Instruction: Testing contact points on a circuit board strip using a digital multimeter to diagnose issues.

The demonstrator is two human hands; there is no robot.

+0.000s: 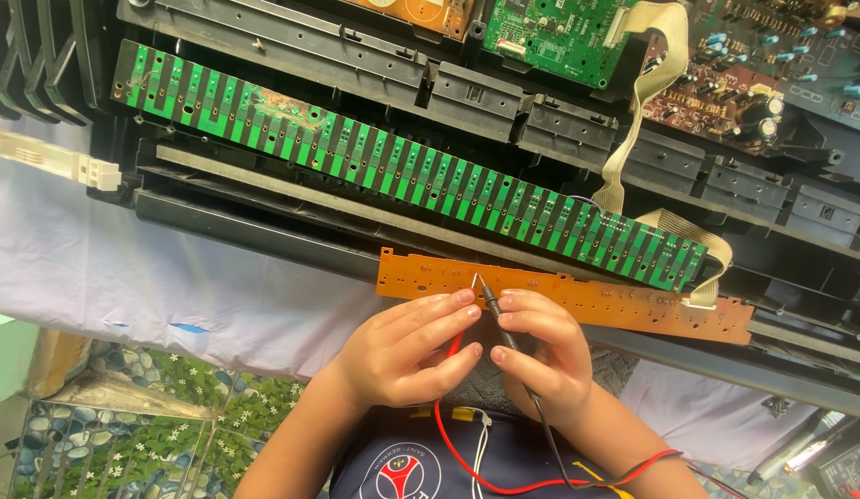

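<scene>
Orange circuit board (578,298): thin, stiff, light, fragile; hold by edges.
Just below it, left hand (407,346) pinches red probe (457,344), right hand (541,356) pinches black probe (490,298), tips on board.

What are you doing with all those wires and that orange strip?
A person's two hands hold thin test probes over a long orange circuit board. The right hand pinches the black probe, whose tip points at the board. The left hand holds the red-wired one. Behind lies an opened keyboard with a long green circuit strip.
</scene>
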